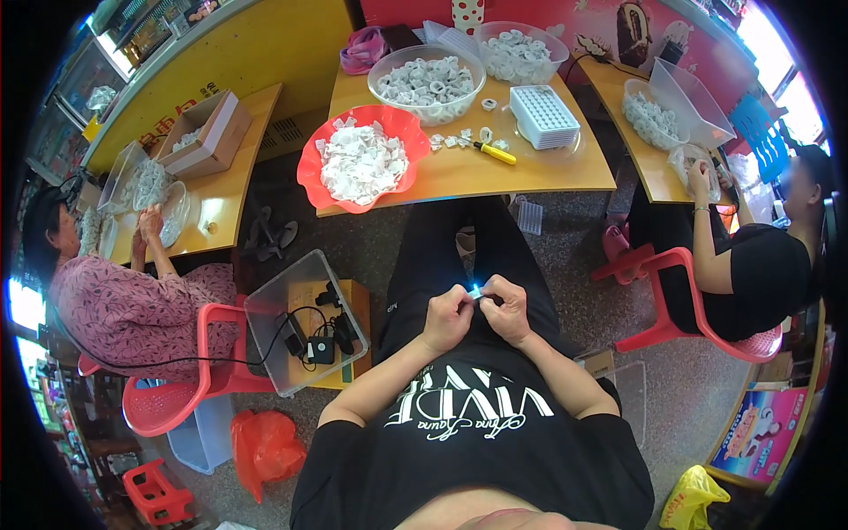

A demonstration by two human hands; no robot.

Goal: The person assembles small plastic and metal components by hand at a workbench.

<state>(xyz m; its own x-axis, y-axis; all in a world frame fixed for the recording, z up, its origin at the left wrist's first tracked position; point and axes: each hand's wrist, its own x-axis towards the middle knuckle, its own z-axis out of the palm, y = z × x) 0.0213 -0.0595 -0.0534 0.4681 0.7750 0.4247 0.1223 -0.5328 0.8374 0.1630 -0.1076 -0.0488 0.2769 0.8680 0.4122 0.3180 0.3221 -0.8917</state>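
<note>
Both my hands meet over my lap, above my black trousers. My left hand and my right hand pinch a small pale piece between the fingertips. On the wooden table ahead stands a red bowl heaped with white pieces, a clear bowl of grey rings, a second clear bowl, a white gridded tray and a yellow-handled tool. Loose small pieces lie between them.
A person in a patterned top sits at left on a red chair by another table with a cardboard box. Another person in black sits at right on a red chair. A clear box with cables stands beside my left knee.
</note>
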